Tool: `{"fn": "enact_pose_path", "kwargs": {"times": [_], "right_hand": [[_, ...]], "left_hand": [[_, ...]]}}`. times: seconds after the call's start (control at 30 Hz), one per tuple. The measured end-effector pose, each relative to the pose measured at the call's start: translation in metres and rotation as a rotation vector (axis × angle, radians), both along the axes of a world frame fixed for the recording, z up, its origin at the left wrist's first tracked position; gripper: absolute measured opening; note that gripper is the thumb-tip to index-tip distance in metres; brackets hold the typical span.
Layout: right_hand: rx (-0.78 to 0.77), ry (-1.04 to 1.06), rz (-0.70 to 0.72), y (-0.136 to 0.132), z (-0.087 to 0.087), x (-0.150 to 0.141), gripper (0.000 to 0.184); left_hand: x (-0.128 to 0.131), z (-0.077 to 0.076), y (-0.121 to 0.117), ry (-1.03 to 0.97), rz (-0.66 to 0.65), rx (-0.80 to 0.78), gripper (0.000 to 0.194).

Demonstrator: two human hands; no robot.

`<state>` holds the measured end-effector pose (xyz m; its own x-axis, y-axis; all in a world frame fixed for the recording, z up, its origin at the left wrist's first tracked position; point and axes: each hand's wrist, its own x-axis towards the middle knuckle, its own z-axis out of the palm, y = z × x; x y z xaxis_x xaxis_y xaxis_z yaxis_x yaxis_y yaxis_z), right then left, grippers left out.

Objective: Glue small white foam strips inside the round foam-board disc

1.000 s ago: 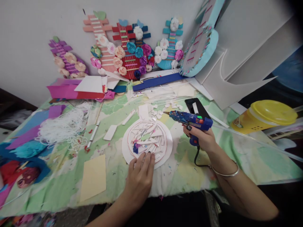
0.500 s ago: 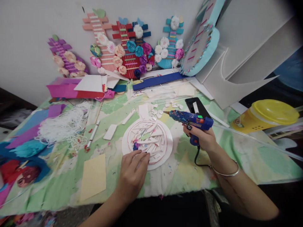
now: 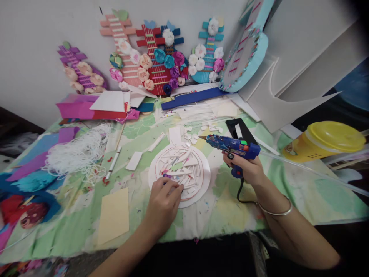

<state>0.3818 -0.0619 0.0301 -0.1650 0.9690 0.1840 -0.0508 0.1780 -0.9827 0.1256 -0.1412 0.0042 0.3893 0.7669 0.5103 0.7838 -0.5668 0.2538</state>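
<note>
A white paper disc (image 3: 201,184) lies in the middle of the table, covered with several small white scraps inside a red ring. My left hand (image 3: 163,204) rests on the disc's near edge with its fingers curled together over the scraps; what they pinch is hidden. My right hand (image 3: 245,169) is closed round the grip of a blue hot glue gun (image 3: 230,145), held above the table to the right of the disc, its nozzle pointing left. A black cord hangs from the gun's handle.
A black phone (image 3: 240,130) lies behind the gun. A yellow lidded tub (image 3: 325,142) stands at the right. White string (image 3: 77,154), a cream card (image 3: 113,215) and coloured foam sheets lie to the left. Flowered guitar-shaped crafts (image 3: 155,57) lean on the wall.
My left hand has slid left and a little forward along the disc's near edge, and its flat fingers have curled in over the scraps. The glue gun has stayed put.
</note>
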Motion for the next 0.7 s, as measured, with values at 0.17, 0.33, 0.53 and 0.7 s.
{"fn": "enact_pose_path", "kwargs": {"times": [0.17, 0.33, 0.53, 0.7], "right_hand": [[-0.006, -0.012, -0.011, 0.0, -0.002, 0.001, 0.027], [-0.041, -0.125, 0.089, 0.0, 0.004, 0.004, 0.025], [-0.026, -0.435, 0.291, -0.006, 0.018, 0.005, 0.023], [-0.031, -0.535, 0.339, -0.009, 0.02, 0.003, 0.022]], "left_hand": [[0.001, 0.004, 0.0, 0.001, 0.002, -0.014, 0.015], [0.003, 0.006, 0.001, 0.041, -0.026, 0.032, 0.014], [0.005, 0.006, -0.005, 0.133, -0.019, 0.122, 0.015], [0.004, 0.001, -0.01, 0.093, -0.033, 0.153, 0.02]]}}
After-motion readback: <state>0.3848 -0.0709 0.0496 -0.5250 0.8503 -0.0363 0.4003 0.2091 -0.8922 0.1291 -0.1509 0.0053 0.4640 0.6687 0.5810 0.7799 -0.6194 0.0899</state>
